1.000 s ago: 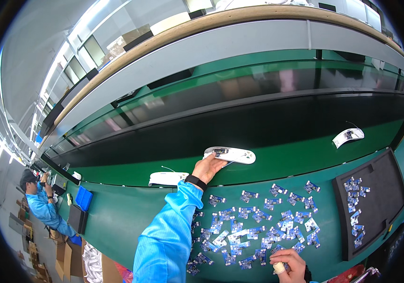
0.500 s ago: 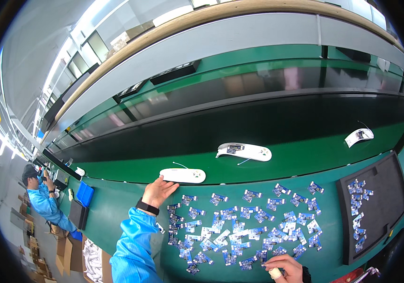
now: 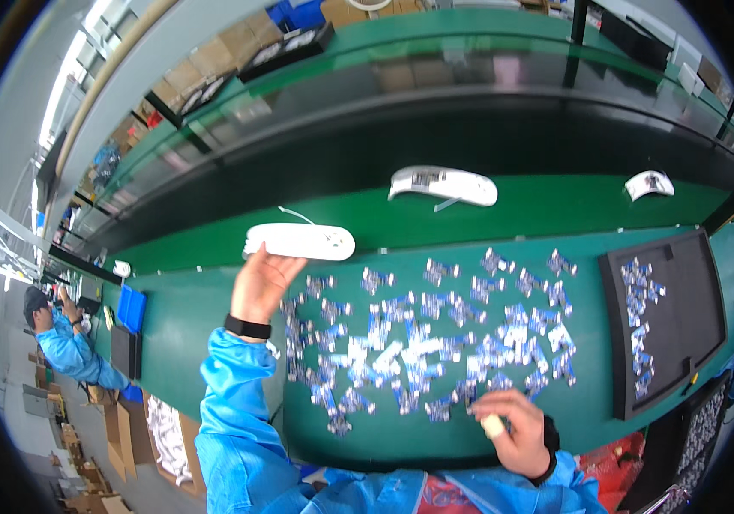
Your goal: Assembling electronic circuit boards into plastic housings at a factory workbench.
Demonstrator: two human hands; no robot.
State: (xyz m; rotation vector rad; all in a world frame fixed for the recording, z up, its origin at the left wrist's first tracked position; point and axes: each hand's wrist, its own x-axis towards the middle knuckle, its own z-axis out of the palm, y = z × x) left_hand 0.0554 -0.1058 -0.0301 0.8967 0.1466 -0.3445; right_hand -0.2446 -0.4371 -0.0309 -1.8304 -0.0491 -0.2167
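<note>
A long white plastic casing (image 3: 320, 242) with rounded ends lies at the near edge of the green belt, a thin cable sticking up behind it. My left hand (image 3: 260, 287) reaches out with its fingers on the casing's left end, gripping it. Small blue circuit boards (image 3: 422, 353) with white parts are spread over the green bench below. At their near edge is my right hand (image 3: 517, 431), fingers bent together, a pale yellow cover on one digit. Its fingertips are beside a board; what they hold, if anything, is too blurred to make out.
Farther back on the belt (image 3: 547, 201) lie a second white casing (image 3: 461, 188) with a board inside and a third casing (image 3: 648, 184). A black tray (image 3: 680, 321) with boards stands right. At left are a blue bin (image 3: 131, 308), a carton of white parts (image 3: 170, 441) and a co-worker (image 3: 75, 343).
The head view has tilted and shifted, so the bench sits higher. The casing at my left hand has moved left relative to the other casings. My right hand stays near the boards.
</note>
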